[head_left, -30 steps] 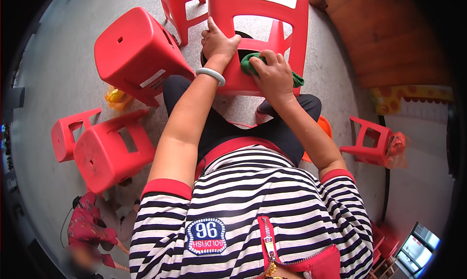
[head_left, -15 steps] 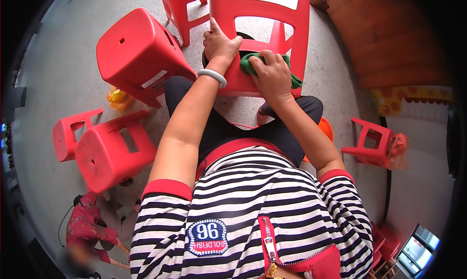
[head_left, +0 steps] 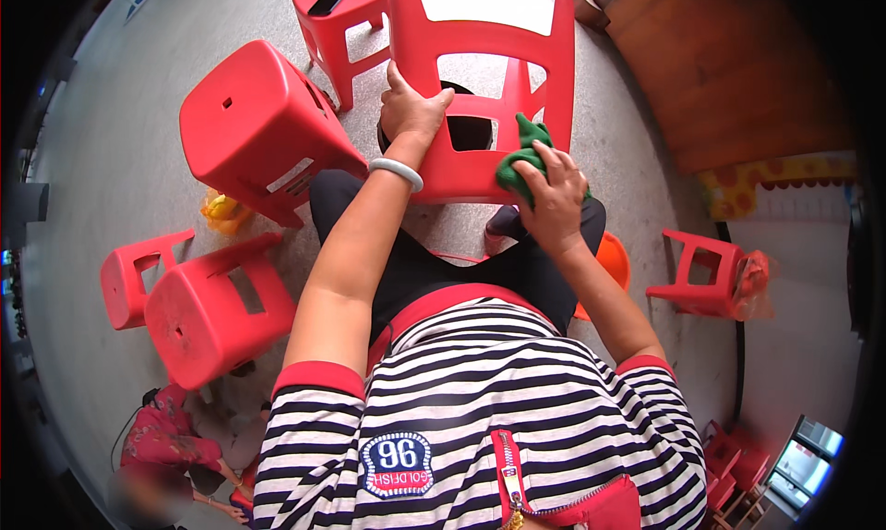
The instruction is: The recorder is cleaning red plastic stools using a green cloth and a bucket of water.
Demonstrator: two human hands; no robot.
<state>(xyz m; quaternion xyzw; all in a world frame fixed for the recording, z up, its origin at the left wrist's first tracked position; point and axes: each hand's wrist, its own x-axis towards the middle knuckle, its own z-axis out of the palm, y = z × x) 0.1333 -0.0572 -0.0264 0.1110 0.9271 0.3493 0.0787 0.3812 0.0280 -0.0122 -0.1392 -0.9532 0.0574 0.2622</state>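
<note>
A red plastic stool is tipped on its side in front of me, its legs pointing away. My left hand is wrapped round its left side rail, the thumb lying over the edge. My right hand is closed on a bunched green cloth, which touches the stool's near right corner. Through the opening in the stool's side, part of a black round thing shows behind it; the rest is hidden.
Left of me stand more red stools; a far one carries a phone. A yellow bagged item lies between. Orange plastic shows by my right knee, a tipped stool farther right. Another person works at lower left.
My right hand and the green cloth have moved right and toward me, from the stool's near panel to its corner. My left hand keeps its hold; the whole view has shifted slightly.
</note>
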